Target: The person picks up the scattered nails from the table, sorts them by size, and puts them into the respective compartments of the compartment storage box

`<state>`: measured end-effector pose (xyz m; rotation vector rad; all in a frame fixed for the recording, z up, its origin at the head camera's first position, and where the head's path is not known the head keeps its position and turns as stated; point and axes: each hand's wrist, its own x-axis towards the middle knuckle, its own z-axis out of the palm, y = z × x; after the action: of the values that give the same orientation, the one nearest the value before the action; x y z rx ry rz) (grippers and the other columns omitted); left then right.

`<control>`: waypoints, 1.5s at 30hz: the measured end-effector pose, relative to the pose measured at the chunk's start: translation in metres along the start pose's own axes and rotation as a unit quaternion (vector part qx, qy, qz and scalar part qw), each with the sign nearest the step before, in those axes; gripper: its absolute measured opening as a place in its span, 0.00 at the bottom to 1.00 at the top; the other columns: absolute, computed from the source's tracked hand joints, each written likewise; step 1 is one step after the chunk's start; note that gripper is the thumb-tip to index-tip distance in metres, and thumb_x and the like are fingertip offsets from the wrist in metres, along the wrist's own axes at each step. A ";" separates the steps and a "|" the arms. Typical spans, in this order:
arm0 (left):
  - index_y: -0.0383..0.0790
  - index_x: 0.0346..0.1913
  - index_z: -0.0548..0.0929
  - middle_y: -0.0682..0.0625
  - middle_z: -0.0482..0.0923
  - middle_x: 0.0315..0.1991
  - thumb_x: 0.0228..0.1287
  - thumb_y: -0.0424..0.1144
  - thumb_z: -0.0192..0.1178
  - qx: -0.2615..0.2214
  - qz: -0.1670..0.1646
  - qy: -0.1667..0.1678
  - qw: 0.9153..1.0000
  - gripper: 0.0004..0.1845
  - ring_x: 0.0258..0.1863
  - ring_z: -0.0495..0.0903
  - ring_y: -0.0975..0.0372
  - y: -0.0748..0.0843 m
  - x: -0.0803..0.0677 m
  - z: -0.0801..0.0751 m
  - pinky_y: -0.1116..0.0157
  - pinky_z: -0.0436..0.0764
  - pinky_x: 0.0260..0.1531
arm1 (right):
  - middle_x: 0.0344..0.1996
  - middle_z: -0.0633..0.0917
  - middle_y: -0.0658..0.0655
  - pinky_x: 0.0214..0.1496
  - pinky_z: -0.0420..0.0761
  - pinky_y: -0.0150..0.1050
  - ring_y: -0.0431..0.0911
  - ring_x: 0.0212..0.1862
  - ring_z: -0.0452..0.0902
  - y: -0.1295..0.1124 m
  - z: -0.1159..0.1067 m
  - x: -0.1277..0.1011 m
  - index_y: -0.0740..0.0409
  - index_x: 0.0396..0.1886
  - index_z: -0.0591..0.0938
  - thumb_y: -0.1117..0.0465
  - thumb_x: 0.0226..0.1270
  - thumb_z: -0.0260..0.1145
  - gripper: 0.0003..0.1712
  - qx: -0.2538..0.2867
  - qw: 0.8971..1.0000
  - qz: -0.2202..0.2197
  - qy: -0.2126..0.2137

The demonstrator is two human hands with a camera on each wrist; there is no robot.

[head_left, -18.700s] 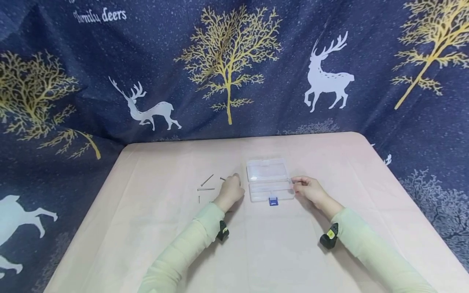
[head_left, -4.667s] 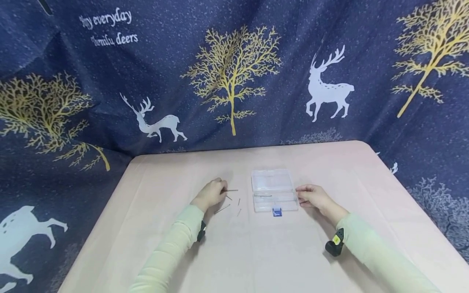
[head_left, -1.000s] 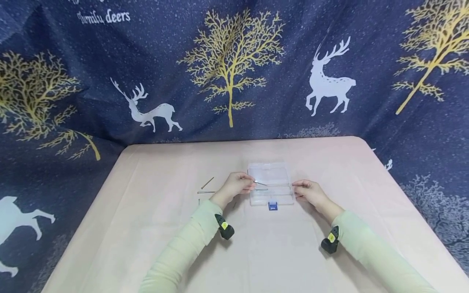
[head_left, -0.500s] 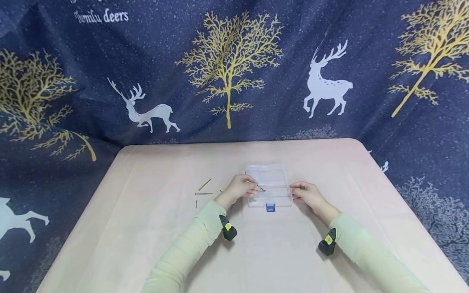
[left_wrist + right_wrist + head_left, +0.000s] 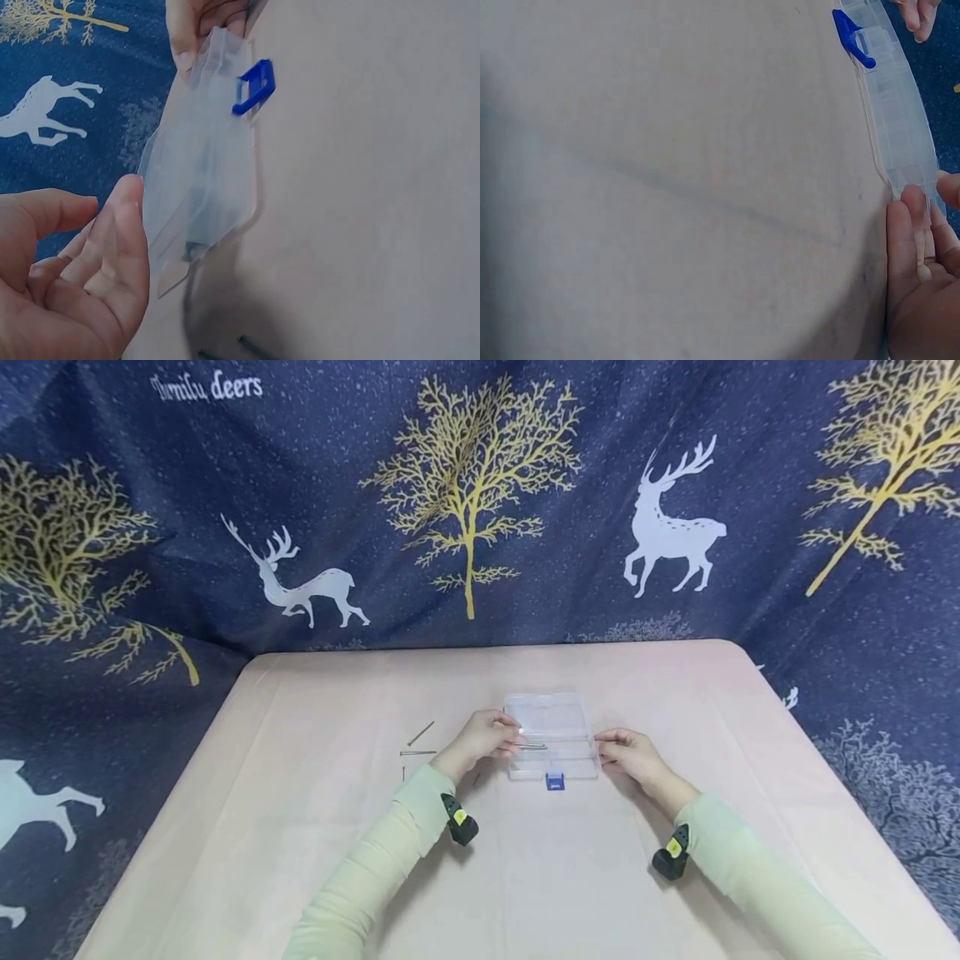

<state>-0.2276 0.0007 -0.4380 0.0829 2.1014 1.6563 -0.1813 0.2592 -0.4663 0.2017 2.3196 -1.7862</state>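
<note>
Your left hand point(image 5: 486, 742) sits at the left end of the clear box point(image 5: 552, 739). Its fingers are loose and a little bent, and they hold nothing. Your right hand point(image 5: 628, 755) pinches the right end of the box with its fingers and thumb. The box lies open near the middle of the worktop point(image 5: 300, 827). Its lid lies flat behind it. A thin nail point(image 5: 534, 747) lies inside the box, close to your left hand. A small blue clasp point(image 5: 554, 782) sticks out at the front of the box, toward you. More nails point(image 5: 419, 743) lie on the worktop, a little to the left of your left hand. A dark blue cloth point(image 5: 465, 502) with gold trees and white deer hangs behind the worktop.
</note>
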 end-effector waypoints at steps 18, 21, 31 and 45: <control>0.31 0.46 0.79 0.40 0.82 0.38 0.65 0.33 0.54 0.145 0.081 0.094 0.982 0.10 0.35 0.84 0.48 -0.004 -0.006 -0.058 0.62 0.83 0.30 | 0.37 0.84 0.53 0.36 0.83 0.29 0.35 0.30 0.79 -0.001 -0.002 0.000 0.81 0.57 0.67 0.66 0.67 0.56 0.25 -0.001 1.000 0.003 -0.015; 0.31 0.46 0.79 0.41 0.80 0.36 0.66 0.33 0.54 0.164 0.077 0.106 0.978 0.11 0.31 0.82 0.50 -0.007 -0.008 -0.070 0.63 0.82 0.27 | 0.34 0.84 0.50 0.37 0.83 0.29 0.35 0.29 0.79 -0.002 -0.002 0.000 0.81 0.58 0.67 0.66 0.67 0.56 0.25 -0.001 1.000 0.006 -0.019; 0.31 0.44 0.80 0.40 0.81 0.40 0.63 0.32 0.55 0.274 0.079 0.154 0.946 0.10 0.41 0.80 0.52 -0.018 -0.018 -0.108 0.57 0.80 0.48 | 0.32 0.83 0.49 0.37 0.84 0.29 0.35 0.29 0.79 -0.004 0.000 -0.001 0.81 0.57 0.67 0.67 0.66 0.56 0.25 -0.001 1.000 0.005 -0.022; 0.32 0.41 0.79 0.42 0.81 0.38 0.59 0.33 0.60 0.372 0.026 0.131 0.919 0.09 0.37 0.78 0.53 -0.030 -0.033 -0.124 0.56 0.79 0.44 | 0.34 0.83 0.50 0.37 0.83 0.29 0.36 0.30 0.79 -0.007 0.000 -0.005 0.82 0.57 0.66 0.66 0.68 0.56 0.25 -0.003 1.000 -0.004 -0.031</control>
<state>-0.2390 -0.1303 -0.4349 0.1623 2.8486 0.8327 -0.1785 0.2580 -0.4588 0.1342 2.2871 -1.7639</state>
